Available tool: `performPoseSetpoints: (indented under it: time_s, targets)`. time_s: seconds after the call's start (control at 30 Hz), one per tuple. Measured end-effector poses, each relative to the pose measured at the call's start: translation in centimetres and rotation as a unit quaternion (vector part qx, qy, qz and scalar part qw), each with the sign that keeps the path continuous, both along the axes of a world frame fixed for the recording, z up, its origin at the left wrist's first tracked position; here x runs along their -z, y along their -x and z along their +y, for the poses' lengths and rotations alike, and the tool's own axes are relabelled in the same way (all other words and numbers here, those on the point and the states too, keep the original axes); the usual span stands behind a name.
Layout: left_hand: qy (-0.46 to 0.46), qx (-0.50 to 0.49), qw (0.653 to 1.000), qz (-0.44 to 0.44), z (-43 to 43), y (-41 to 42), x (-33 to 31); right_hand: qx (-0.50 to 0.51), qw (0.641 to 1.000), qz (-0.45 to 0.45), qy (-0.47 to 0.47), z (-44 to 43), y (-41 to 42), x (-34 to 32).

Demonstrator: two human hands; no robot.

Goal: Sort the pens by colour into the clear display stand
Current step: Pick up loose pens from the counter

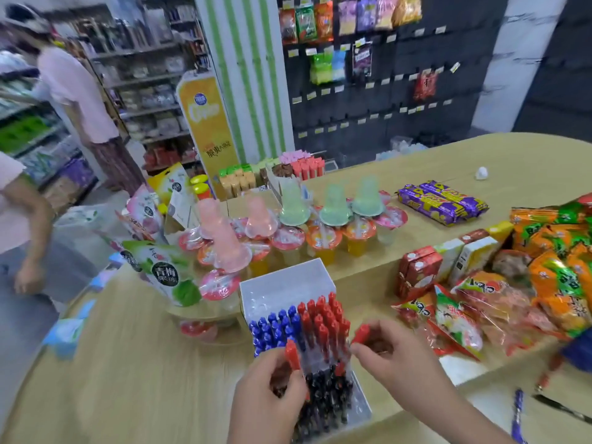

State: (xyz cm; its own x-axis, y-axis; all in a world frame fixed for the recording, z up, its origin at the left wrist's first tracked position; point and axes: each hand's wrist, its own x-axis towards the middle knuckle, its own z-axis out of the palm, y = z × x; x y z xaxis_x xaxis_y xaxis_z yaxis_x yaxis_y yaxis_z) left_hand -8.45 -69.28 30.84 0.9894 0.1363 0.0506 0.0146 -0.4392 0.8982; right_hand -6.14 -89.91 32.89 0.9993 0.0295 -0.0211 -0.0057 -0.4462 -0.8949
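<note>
Clear display stand (285,283) at 6 o'clock in view. Inside: blue pens (275,328) at 9, red pens (326,318) at 3, dark pens (326,398) at 6. L hand (269,392) pinches red-cap pen (292,354) over stand; R hand (397,357) pinches 2nd red-cap pen (362,333), 3 o'clock of stand.

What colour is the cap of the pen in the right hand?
Red: the pen cap, head view.
</note>
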Motion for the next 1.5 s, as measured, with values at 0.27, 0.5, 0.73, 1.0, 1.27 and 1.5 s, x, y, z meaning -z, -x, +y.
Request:
performPoseSetpoints:
  time_s: [0.27,0.5,0.73,1.0,1.27,1.5]
  targets:
    - [-0.026,-0.004,1.0,0.013,0.2,-2.2,-1.9,-0.101,0.984,-0.074,0.128,2.4,-6.7,-2.4]
    - [-0.032,-0.024,0.999,0.031,0.4,-3.3,-1.5,-0.146,0.957,-0.069,0.24,3.3,-9.0,0.3]
    - [-0.035,-0.014,0.999,0.024,0.7,-4.0,-1.6,-0.155,0.957,-0.063,0.236,3.6,-9.7,0.8]
    - [-0.062,-0.007,0.998,0.028,0.6,-4.6,-1.0,-0.182,0.915,-0.105,0.344,4.0,-10.2,0.4]
    - [-0.08,-0.004,0.997,0.017,0.4,-4.7,-1.0,-0.182,0.905,-0.105,0.37,4.6,-10.4,0.8]
    - [-0.096,-0.005,0.995,0.012,0.3,-4.7,-0.8,-0.166,0.894,-0.143,0.39,5.3,-9.7,0.7]
